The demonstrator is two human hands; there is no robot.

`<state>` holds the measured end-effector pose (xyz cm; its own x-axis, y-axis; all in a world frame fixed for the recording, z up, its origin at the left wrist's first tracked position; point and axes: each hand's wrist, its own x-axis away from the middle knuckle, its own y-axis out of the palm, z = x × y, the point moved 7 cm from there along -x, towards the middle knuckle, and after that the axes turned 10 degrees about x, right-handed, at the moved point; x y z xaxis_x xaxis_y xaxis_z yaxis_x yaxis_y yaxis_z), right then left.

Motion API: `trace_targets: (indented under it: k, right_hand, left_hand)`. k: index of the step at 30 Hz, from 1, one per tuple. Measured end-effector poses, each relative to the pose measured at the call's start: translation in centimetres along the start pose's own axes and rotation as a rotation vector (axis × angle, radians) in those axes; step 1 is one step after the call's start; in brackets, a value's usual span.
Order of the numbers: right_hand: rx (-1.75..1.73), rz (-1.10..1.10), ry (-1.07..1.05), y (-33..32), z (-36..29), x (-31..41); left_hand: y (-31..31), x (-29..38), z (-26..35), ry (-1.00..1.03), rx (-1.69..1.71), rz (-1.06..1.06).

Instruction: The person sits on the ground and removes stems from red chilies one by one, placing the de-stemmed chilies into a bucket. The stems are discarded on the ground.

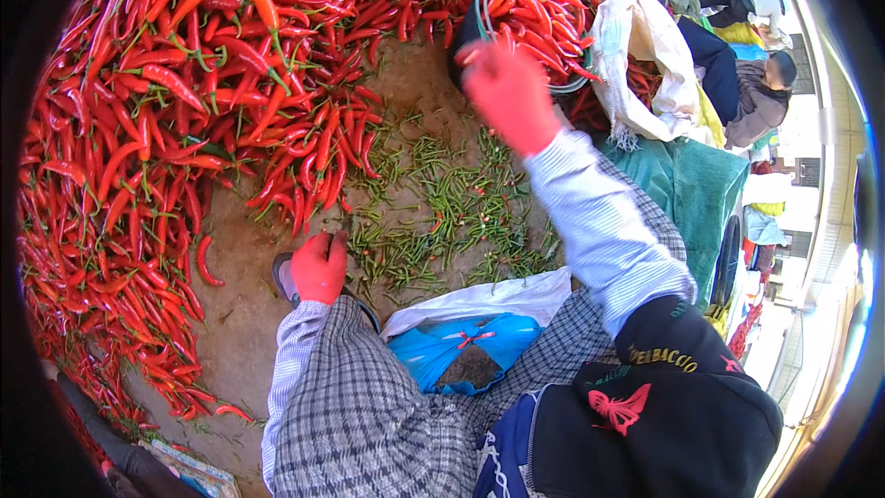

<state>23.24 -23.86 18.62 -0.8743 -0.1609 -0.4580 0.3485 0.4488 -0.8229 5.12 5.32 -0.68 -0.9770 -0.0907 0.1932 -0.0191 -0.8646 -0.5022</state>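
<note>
My right hand [508,93], in a red glove and blurred, is at the near side of a dark bucket [467,34] heaped with red chili peppers [543,31]. Its fingers bend at the bucket's wire handle; whether they hold anything cannot be told. Above my knee, my left hand [319,266], gloved in red too, points away from me, with its fingertips largely turned from view; no pepper shows in it. Between the two hands, many green pepper stems [449,211] lie scattered on the brown ground. A big pile of red chili peppers [166,83] fills the left and the far side.
An open white woven sack [612,62] with peppers stands right of the bucket, near a green sack [691,187]. Blue plastic [422,353] and a white sheet lie between my legs. A person [750,93] sits at the right; another person's dark-clothed limb [104,422] shows bottom left.
</note>
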Motion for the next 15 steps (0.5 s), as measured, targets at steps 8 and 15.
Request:
trace_targets:
  k: [8, 15]
  right_hand:
    - [0.364, -0.045, -0.213, 0.0, 0.4, -3.3]
    - [0.06, -0.712, 0.422, 19.4, -2.4, 10.0]
  left_hand:
    - [-0.1, 0.1, 0.0, -0.017, 0.008, 0.018]
    - [-0.8, 0.3, 0.4, 0.044, 0.056, 0.103]
